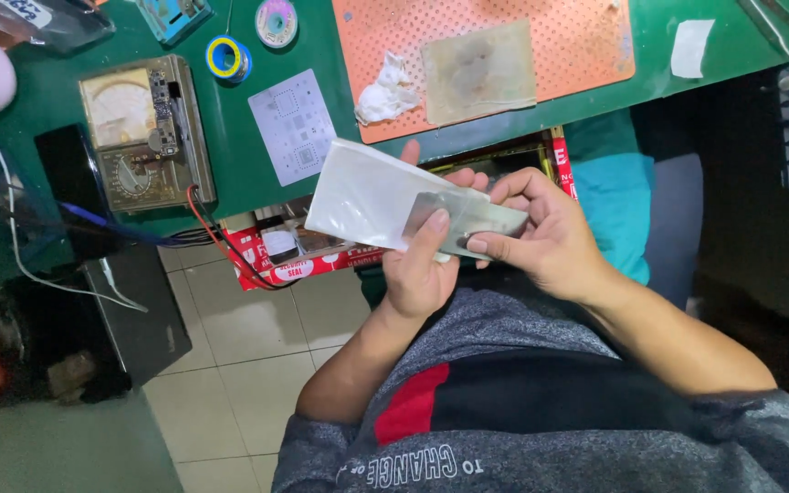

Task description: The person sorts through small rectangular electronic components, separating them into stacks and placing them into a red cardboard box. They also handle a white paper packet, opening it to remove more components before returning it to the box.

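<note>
At the frame's centre, the left hand (417, 274) and right hand (541, 233) each pinch the flat pouch (367, 196); thumbs should slide the metal plate (468, 222) evenly, without creasing.

Bright overhead light, dark blurry edges.

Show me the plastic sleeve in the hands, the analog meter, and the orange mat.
plastic sleeve (358, 194), head view, its clear upper-left part
analog meter (130, 123), head view, its dial face
orange mat (577, 46), head view, bare dotted surface at right

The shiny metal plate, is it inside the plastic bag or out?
Partly out: the metal plate sticks from the plastic bag, pinched by both hands.
</note>
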